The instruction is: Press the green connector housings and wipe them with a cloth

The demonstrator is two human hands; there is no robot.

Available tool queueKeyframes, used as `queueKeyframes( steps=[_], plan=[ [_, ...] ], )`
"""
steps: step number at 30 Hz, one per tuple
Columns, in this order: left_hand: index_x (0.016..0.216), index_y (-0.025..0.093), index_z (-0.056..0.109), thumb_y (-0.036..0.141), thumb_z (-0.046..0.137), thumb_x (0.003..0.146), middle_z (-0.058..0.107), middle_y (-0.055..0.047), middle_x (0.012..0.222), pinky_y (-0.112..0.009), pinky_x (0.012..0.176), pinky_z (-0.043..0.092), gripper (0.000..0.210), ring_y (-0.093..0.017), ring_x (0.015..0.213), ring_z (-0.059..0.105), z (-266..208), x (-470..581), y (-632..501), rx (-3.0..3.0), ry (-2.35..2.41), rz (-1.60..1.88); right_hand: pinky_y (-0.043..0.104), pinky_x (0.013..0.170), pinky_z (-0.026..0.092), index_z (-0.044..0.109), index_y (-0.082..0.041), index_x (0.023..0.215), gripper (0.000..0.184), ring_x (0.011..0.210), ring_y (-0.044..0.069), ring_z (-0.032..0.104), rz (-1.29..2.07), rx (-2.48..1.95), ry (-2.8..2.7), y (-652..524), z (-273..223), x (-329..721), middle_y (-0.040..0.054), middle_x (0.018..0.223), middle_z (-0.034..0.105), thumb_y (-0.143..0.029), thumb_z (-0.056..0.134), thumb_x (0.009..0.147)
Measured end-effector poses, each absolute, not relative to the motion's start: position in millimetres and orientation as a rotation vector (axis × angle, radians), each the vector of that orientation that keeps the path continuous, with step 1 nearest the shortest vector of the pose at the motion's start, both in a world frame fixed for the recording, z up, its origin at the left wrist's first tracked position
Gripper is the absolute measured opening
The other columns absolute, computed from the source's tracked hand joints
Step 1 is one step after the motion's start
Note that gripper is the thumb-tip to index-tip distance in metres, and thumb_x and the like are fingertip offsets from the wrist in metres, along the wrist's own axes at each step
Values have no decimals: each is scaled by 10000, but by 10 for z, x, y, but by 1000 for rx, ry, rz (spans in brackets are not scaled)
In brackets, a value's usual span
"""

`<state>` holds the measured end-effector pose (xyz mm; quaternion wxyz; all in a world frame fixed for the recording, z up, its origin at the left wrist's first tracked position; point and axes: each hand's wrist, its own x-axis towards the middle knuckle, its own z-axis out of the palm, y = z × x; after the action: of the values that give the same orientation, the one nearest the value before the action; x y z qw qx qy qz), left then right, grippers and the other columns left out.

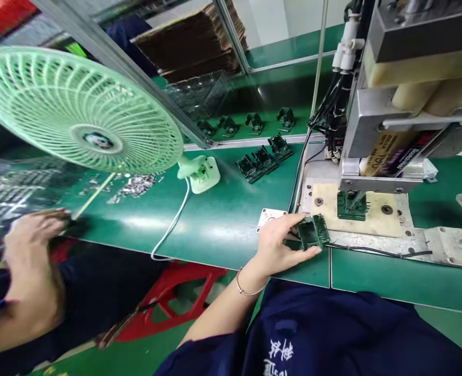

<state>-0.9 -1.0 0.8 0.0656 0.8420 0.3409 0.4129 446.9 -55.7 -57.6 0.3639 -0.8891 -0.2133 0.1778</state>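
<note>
Two hands are seen from the head camera. A dark green plastic part (pixel 312 231) is pinched in the right hand (pixel 277 245), its grip closed around it at the worktop (pixel 223 219) edge, just beside the press fixture (pixel 371 209). The left hand (pixel 31 235) is blurred; its grip cannot be told.

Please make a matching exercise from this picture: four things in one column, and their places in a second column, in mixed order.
Things:
1. round pale green plastic fan
2. right hand
3. dark green plastic part under the grey metal press
4. left hand

Places:
A. sits on the beige plate of the machine
B. grip closed on a small dark green plastic part
C. stands at the left on the green table
D. rests at the table's left edge, blurred

Pairs: 1-C, 2-B, 3-A, 4-D
</note>
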Motion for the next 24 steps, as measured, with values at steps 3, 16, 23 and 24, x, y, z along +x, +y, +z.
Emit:
queueKeyframes(
  steps=[3,16,23,24],
  plan=[
    [1210,174,610,582,797,762,762,-76,936,-270,590,599,634,-137,632,685,0,-18,-13,2537,1029,1238,408,589,441,780,-245,984,689,760,269,638,471,-2291,-530,-561,-536,4432,33,850,719,-589,924,404],
    [1165,172,594,562,795,774,755,-58,862,-252,554,560,588,-129,600,667,6,23,16,2500,976,1324,397,558,420,688,-214,766,529,637,219,547,501,-2284,-592,-567,-472,4468,34,702,628,-631,868,495],
    [1176,173,602,572,798,769,763,-64,877,-266,588,568,603,-136,613,677,-4,22,20,2493,956,1356,382,508,418,671,-225,727,491,619,221,545,470,-2268,-594,-562,-417,4410,52,721,634,-601,862,475],
    [1181,172,603,565,807,762,765,-64,882,-265,587,568,609,-135,612,676,-4,19,18,2489,953,1350,381,506,421,670,-223,724,490,623,225,549,457,-2279,-601,-558,-408,4405,59,722,636,-606,853,477]
  ],
)
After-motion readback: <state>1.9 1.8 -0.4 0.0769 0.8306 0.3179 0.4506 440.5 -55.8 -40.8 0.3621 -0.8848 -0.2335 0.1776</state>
